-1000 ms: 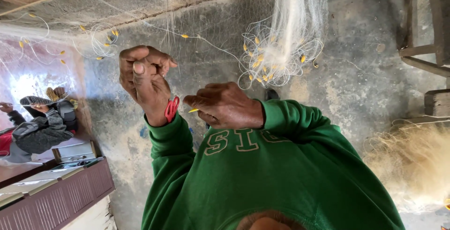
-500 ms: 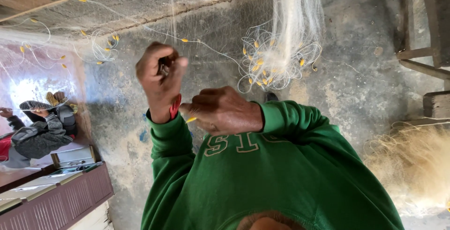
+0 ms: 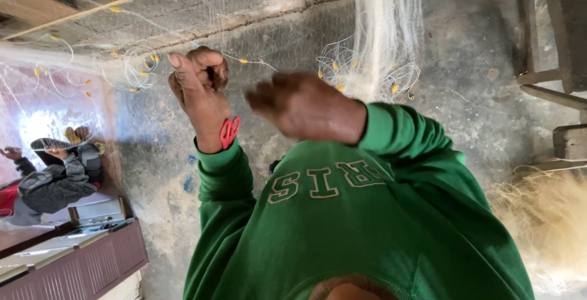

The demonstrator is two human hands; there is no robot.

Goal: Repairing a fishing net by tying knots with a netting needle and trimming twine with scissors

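The left hand (image 3: pixel 199 95) sits at about 10 o'clock from the green sweatshirt (image 3: pixel 361 226), fingers curled tight around a strand of the net (image 3: pixel 379 31), with small red scissors (image 3: pixel 229 132) hanging at its wrist. Half a second ago this hand was raised as a fist with the thumb pressed on top; now it has turned so the fingers fold over at 12 o'clock. The right hand (image 3: pixel 302 107), just beside it at 3 o'clock, is blurred with motion, so I cannot tell whether it grips anything; earlier it rested steady and half closed. The net hangs at 12 o'clock with yellow floats (image 3: pixel 336 68). That shift suggests a knot being drawn. Another person (image 3: pixel 55 171) crouches at 9 o'clock.
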